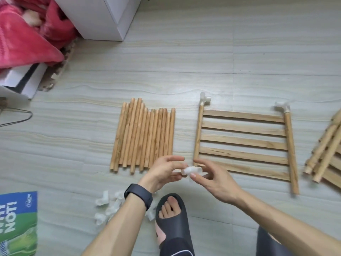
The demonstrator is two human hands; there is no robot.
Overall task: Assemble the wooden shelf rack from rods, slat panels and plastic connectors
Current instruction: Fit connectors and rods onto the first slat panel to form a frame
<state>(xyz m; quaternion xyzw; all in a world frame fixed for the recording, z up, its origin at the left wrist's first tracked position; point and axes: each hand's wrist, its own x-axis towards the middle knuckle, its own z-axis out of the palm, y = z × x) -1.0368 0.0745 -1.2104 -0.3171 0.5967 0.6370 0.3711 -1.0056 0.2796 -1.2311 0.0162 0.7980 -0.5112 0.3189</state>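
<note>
Nearest the viewer, a bare foot in a dark, smooth moulded sandal [171,215] rests on the pale, streaky floor [184,61]. Just left of it lies a heap of loose connectors [107,206], small white plastic pieces with stubby tubular sockets. A glossy green and blue printed pack [18,222] lies at the left edge.

Above the foot, both hands meet on one white connector [191,170], a short tube-shaped plastic piece held off the floor. The left hand [164,170], with a matte black band [138,195] on its wrist, curls its fingers round one end. The right hand [212,178] pinches the other end between thumb and fingertips, its remaining fingers loosely spread.

Beyond the hands, a row of round rods [144,135], light grained wood, lies side by side with uneven ends. To its right lies a slat panel [243,143]: flat wooden slats between two round side rods, each far end capped with a white plastic corner fitting [205,99]. More stacked panels [326,154] lie at the right edge.

Farthest off stand a white cabinet [110,17] and a fuzzy pink blanket [27,34].
</note>
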